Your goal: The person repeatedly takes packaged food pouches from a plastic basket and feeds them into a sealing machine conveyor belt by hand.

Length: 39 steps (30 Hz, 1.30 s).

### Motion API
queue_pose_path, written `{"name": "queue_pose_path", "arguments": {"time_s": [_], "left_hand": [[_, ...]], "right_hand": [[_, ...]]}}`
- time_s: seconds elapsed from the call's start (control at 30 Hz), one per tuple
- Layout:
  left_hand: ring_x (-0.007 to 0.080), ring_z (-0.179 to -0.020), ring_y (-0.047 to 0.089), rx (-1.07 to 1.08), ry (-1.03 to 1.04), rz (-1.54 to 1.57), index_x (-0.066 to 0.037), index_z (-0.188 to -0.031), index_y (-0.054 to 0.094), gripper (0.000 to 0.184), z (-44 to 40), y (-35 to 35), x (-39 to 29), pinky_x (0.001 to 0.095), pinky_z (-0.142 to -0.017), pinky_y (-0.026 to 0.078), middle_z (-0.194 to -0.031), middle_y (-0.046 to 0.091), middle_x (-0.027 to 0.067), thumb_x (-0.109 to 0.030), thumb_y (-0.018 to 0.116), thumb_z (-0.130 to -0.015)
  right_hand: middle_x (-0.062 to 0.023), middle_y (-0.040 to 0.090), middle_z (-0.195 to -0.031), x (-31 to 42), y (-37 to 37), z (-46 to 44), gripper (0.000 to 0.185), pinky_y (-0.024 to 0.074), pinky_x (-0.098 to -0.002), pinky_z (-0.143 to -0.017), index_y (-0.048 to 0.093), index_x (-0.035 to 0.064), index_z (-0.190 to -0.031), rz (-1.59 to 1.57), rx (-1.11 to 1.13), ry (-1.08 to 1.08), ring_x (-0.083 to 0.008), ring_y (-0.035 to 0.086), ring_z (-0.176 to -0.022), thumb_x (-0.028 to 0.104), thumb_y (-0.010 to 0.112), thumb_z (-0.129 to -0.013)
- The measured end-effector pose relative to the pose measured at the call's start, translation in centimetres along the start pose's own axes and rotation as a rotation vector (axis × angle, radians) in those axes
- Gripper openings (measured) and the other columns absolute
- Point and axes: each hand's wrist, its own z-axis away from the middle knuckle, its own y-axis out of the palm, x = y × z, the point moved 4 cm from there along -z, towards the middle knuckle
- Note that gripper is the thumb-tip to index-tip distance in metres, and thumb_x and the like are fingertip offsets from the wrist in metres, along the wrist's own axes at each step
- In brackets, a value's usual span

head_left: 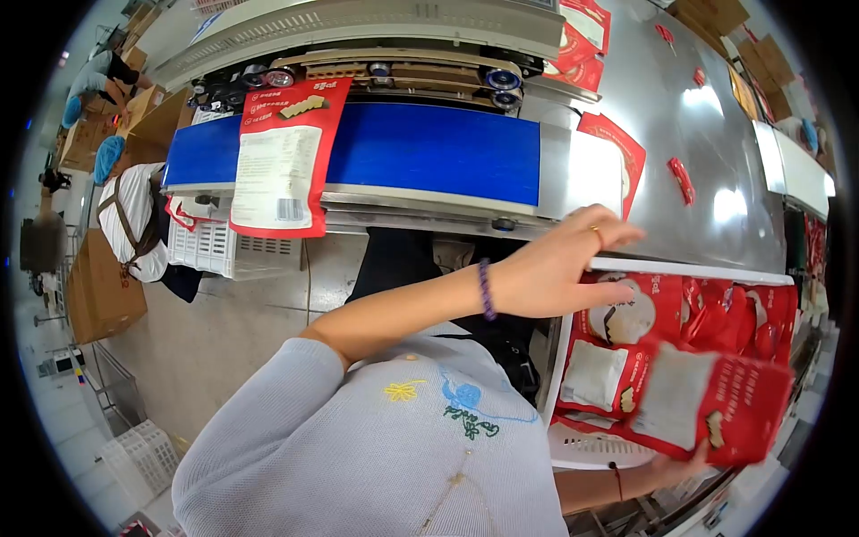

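Broad grey steel table [725, 179], blue flat conveyor belt [429, 152], white rectangular plastic crate [689, 266]; flat red-and-white film pouch [747, 407] in the right hand [682, 467].
The crate contained red packets [593, 376]; the pouch was located above its near right portion, blurred, and contact with the packets beneath could not be determined. By judgement, the pouch was light, pliable and moderately slippery, with contents that might crack under squeezing; the recommended hold was along the flat margin, thumb and fingers on opposite faces, clear of the filled middle. The right hand gripped the pouch at its near edge, fingers closed and partly hidden. The left hand [548, 268], thumb parted widely from the fingers, held nothing above the crate's far left corner.
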Motion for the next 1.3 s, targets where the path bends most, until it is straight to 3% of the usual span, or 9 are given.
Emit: {"name": "queue_pose_path", "arguments": {"time_s": [0.23,0.47,0.6,0.93,1.07,1.13,1.17,1.2,1.3], "left_hand": [[0.005,-0.089,0.059,-0.127,-0.601,0.595,-0.001,-0.117,0.061,0.029,0.8,-4.4,4.8,0.0202,-0.068,0.049,-0.104,0.06,0.0007,-0.021,0.063,-0.095],[0.0001,-0.06,0.047,-0.459,-0.477,0.467,-0.003,-0.09,0.068,0.015,-0.6,-8.3,8.7,0.0174,-0.05,0.034,-0.076,0.057,-0.0061,-0.016,0.065,-0.094],[0.0034,-0.043,0.042,-0.728,-0.552,0.39,0.001,-0.085,0.069,0.02,-1.2,-9.7,11.0,0.0193,-0.039,0.03,-0.06,0.054,-0.003,-0.019,0.07,-0.09],[0.0054,-0.042,0.039,-0.926,-0.675,0.377,-0.002,-0.077,0.06,0.017,-0.5,-15.6,13.5,0.0215,-0.035,0.027,-0.064,0.052,0.0004,-0.01,0.075,-0.079],[0.0027,-0.044,0.035,-0.957,-0.723,0.318,-0.005,-0.085,0.066,0.011,1.5,-17.8,13.9,0.0201,-0.038,0.022,-0.061,0.049,-0.005,-0.012,0.073,-0.082],[0.0023,-0.045,0.033,-0.892,-0.769,0.196,-0.006,-0.094,0.069,0.019,2.9,-19.1,13.8,0.0192,-0.038,0.019,-0.061,0.046,-0.007,-0.022,0.074,-0.085],[0.004,-0.044,0.037,-0.835,-0.822,0.11,-0.007,-0.092,0.071,0.019,3.4,-19.7,13.8,0.0204,-0.039,0.025,-0.06,0.05,-0.0036,-0.026,0.069,-0.087],[0.0041,-0.048,0.039,-0.764,-0.829,-0.05,-0.006,-0.101,0.071,0.027,4.7,-21.3,13.8,0.0187,-0.041,0.026,-0.068,0.057,0.0003,-0.031,0.065,-0.09],[0.0017,-0.059,0.04,-0.848,-0.415,-0.444,-0.007,-0.114,0.07,0.029,8.1,-24.6,12.5,0.0185,-0.049,0.029,-0.095,0.066,0.0002,-0.024,0.055,-0.097]], "right_hand": [[-0.0157,0.061,-0.112,-7.8,20.1,8.0,0.056,0.0606,-0.0456,-0.072,0.047,-0.002,-0.129,-0.029,0.787,0.505,-0.0297,0.065,-0.084,0.0,0.053,-0.074],[-0.0086,0.058,-0.124,-15.5,29.7,8.2,0.055,0.0423,-0.0287,-0.097,0.047,-0.0018,-0.135,-0.183,0.927,0.741,-0.0159,0.054,-0.112,-0.002,0.056,-0.081],[-0.0029,0.068,-0.098,-15.6,31.1,5.8,0.026,0.0465,-0.0221,-0.079,0.061,-0.0038,-0.113,0.326,0.937,0.263,-0.0064,0.058,-0.088,0.017,0.061,-0.097],[-0.0138,0.07,-0.084,-17.5,37.4,6.2,0.023,0.0474,-0.022,-0.066,0.049,0.0018,-0.105,0.175,0.996,0.282,-0.0111,0.063,-0.077,0.006,0.066,-0.09],[-0.0112,0.068,-0.092,-18.8,39.9,8.8,0.024,0.052,-0.0278,-0.066,0.052,0.004,-0.105,0.11,0.969,0.258,-0.0147,0.064,-0.08,0.003,0.068,-0.086],[-0.0059,0.064,-0.085,-20.2,39.5,9.6,0.022,0.0489,-0.0289,-0.066,0.054,0.003,-0.102,0.274,0.986,-0.177,-0.013,0.062,-0.075,0.014,0.068,-0.09],[-0.0092,0.065,-0.088,-19.8,38.2,9.7,0.026,0.0484,-0.032,-0.071,0.054,0.001,-0.103,0.299,0.986,0.013,-0.0169,0.064,-0.08,0.02,0.066,-0.091],[-0.0176,0.063,-0.092,-17.8,36.9,9.2,0.027,0.0503,-0.0367,-0.075,0.054,-0.0007,-0.101,0.278,0.962,-0.263,-0.0308,0.064,-0.085,0.019,0.066,-0.088],[-0.0173,0.063,-0.104,-13.1,28.4,6.7,0.032,0.0492,-0.0394,-0.086,0.057,0.0008,-0.109,0.465,0.844,-0.466,-0.0335,0.061,-0.1,0.014,0.068,-0.082]]}}
